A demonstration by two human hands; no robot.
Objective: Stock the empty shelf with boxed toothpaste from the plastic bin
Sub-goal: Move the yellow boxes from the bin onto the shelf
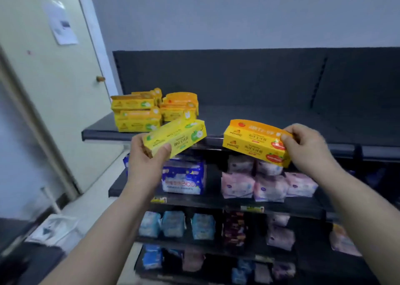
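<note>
Dark metal shelving stands against a grey wall, with a pale door at the far left. Its top shelf [270, 120] is the one being stocked, and it is mostly bare: only its left end carries goods, a small cluster of stocked boxes [151, 110], green-marked yellow ones on the left and orange-topped ones just beside them on the right, stacked about two high. From the middle to the right end the board is empty.

Both hands are raised in front of the shelf edge, each carrying one carton. The left hand [145, 161] has its grip wrapped round the near end of the green-apple toothpaste box [175, 138], thumb on the front face, fingers behind; the box tilts up toward the stocked cluster and hangs just off the shelf lip, apparently not resting on it. The right hand [307, 148] pinches the right end of the orange toothpaste box [253, 143], thumb in front and fingers curled over the top, and holds it level near the shelf's front edge, further right.

Lower shelves hold soft packs [268, 186] in pink, blue and purple, already full. The plastic bin is out of view, so how many cartons remain cannot be told. Judging by the bare board, the job looks early: a handful placed, two in hand, most of the shelf left to fill.
</note>
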